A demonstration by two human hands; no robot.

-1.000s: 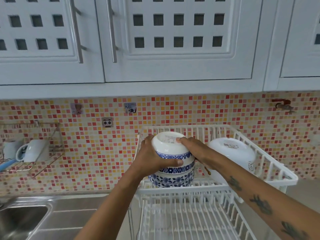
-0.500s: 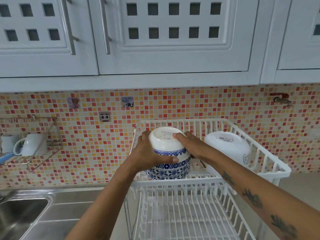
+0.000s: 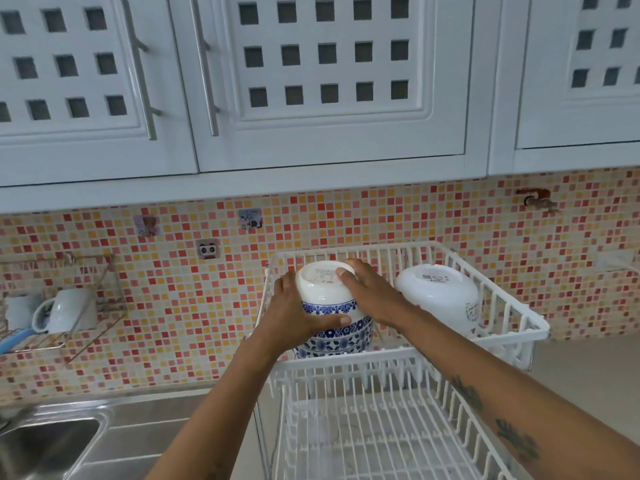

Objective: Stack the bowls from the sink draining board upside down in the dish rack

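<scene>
A stack of upside-down white bowls with blue floral bands (image 3: 334, 329) stands in the upper tier of the white wire dish rack (image 3: 512, 317), at its left end. My left hand (image 3: 298, 315) grips the top bowl (image 3: 322, 289) from the left, thumb across its front. My right hand (image 3: 372, 296) holds the same bowl from the right, fingertips on its upturned base. A larger plain white bowl (image 3: 440, 294) rests upside down to the right in the same tier, apart from my hands.
The rack's lower tier (image 3: 374, 434) shows bare wire slots. A steel sink (image 3: 38, 445) and its draining board (image 3: 156, 427) lie at lower left. A wall-mounted wire holder with a white mug (image 3: 65, 311) hangs at left. Cupboards overhang the rack.
Both hands stay clamped on the top bowl of the stack. The view has tilted slightly, so the rack and bowls sit a little lower and further left in the frame.
</scene>
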